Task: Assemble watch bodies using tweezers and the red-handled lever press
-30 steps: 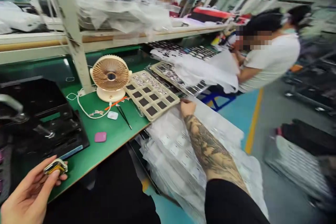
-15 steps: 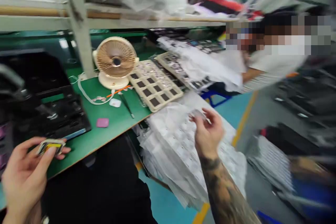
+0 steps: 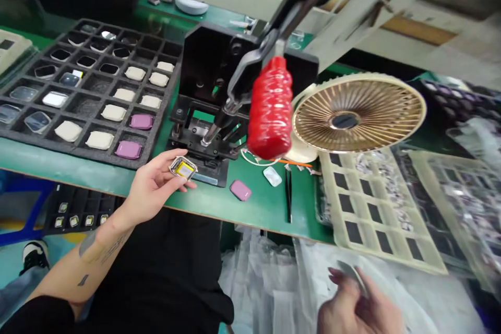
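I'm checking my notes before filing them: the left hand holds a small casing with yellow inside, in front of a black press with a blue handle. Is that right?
Not quite: the handle is red, as the head view shows. The left hand does hold the small casing with yellow inside, in front of the black press.

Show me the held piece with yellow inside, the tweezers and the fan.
Held piece [image 3: 184, 170]: head view, on its silvery middle.
Tweezers [image 3: 288, 202]: head view, on the dark shaft.
Fan [image 3: 345, 121]: head view, on the dark hub.
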### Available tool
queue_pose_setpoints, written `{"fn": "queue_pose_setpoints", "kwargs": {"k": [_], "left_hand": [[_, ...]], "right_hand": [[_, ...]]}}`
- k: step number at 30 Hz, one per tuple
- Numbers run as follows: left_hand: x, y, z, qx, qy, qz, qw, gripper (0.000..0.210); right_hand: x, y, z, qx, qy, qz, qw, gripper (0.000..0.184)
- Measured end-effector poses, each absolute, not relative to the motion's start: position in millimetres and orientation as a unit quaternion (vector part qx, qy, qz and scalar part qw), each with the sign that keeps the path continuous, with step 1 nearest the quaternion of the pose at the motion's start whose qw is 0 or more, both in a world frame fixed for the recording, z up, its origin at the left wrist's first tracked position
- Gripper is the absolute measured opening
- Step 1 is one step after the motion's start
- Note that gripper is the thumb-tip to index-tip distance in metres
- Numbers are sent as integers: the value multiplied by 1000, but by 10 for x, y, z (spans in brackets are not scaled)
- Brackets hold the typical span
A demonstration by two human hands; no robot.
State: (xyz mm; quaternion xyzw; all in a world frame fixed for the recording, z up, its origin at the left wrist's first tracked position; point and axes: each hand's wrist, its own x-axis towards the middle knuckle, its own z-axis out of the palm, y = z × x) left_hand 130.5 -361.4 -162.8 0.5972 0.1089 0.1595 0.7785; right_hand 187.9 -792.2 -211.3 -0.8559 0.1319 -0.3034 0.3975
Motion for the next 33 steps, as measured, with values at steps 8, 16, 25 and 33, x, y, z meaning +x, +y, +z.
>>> {"fn": "queue_pose_setpoints", "kwargs": {"k": [8, 16, 25, 33], "left_hand": [[1316, -3621, -1649, 615, 111, 117, 772, 45], [1341, -3668, -1641, 602, 112, 162, 774, 52], [1320, -3686, -1652, 616, 108, 185, 758, 56], [1266, -3633, -1576, 661, 56, 141, 735, 55]], "right_hand": [[1930, -6857, -1918, -827, -79, -318, 457, 24], [2107, -5313, -1558, -704, -499, -250, 440, 56], [1943, -5310, -1627, -708, -498, -115, 487, 52], [2300, -5329, -1528, -755, -455, -139, 452, 46]]}}
